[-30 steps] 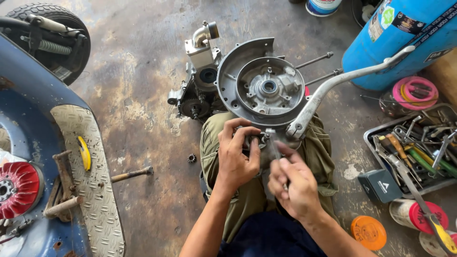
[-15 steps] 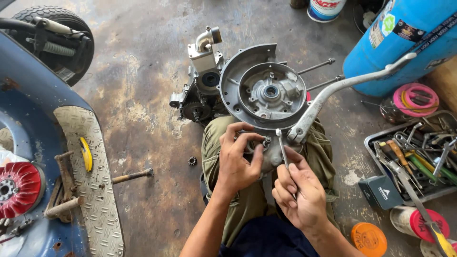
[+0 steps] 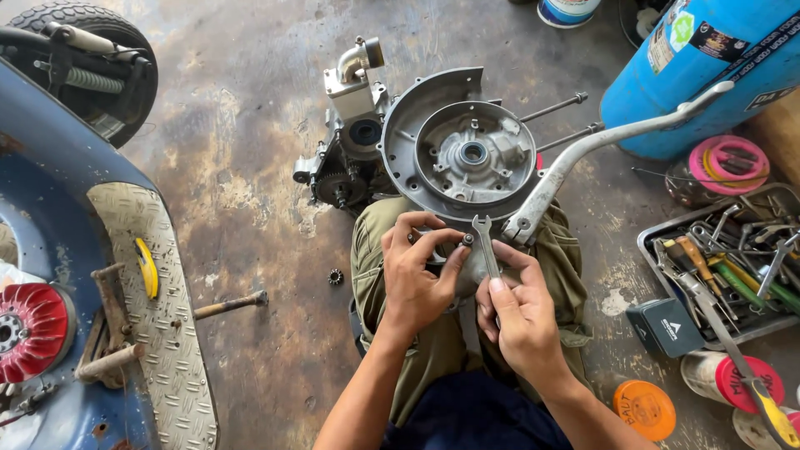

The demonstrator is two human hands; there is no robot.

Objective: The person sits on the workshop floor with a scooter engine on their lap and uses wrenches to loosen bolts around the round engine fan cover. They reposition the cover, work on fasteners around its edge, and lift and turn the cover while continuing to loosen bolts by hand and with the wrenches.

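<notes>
The right hand [image 3: 521, 312] grips a small open-ended spanner [image 3: 484, 243], fingers wrapped round its lower shaft and its forked head pointing up toward the engine casing. The left hand [image 3: 417, 279] pinches a small nut or bolt [image 3: 467, 240] between thumb and forefinger, right at the spanner's head; whether the spanner is actually seated on it is hard to tell from above.

Both hands meet at the near edge of the round grey engine casing [image 3: 467, 154], which rests against the person's knees on the stained concrete floor [image 3: 250, 167]. The casing looks stripped: its centre is bare, two long studs [image 3: 550, 107] stick out to the right, and a loose little gear [image 3: 336, 277] lies apart on the floor. So much of the dismantling seems done, while this fastener near the base of the long kick lever [image 3: 617, 137] is in hand and the lever is on the casing.

Both forearms come up from below, wrists close together, left palm turned inward, right knuckles up.

Further out, a tray of tools [image 3: 725, 258] sits to the right, a blue cylinder [image 3: 700, 67] beyond it, and a blue scooter body [image 3: 75, 275] to the left.
</notes>
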